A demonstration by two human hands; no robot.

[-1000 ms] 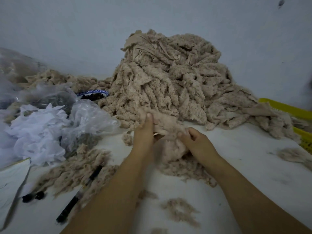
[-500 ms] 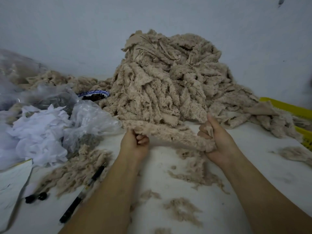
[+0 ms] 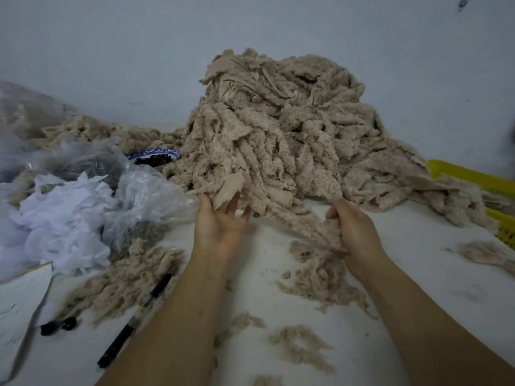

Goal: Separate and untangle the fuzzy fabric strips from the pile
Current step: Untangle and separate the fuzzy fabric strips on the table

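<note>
Strip in hand: a fuzzy fabric strip (image 3: 301, 218) runs from the foot of the pile (image 3: 278, 129) down to my right. I judge it only partly free, since its far end is lost among the others.
Right hand (image 3: 354, 227): the grip is closed round the bunched near end of the strip, low over the surface (image 3: 404, 274). I judge this anchors it for pulling.
Left hand (image 3: 220, 227): palm up, grip wide, fingers straight under a smooth-backed flap (image 3: 228, 188) at the pile's front edge, probably lifting neighbours clear.
In the way: overlapping strips lie across the held one, and loose tufts (image 3: 320, 277) litter the surface beneath my right hand.
To my left: a plastic bag (image 3: 145, 196), white scraps (image 3: 61, 218), a blue-rimmed bowl (image 3: 156, 157) just beside the pile, and a pen (image 3: 136, 321).
To my right: a yellow basket (image 3: 473, 176), partly covered by the pile's spill.
</note>
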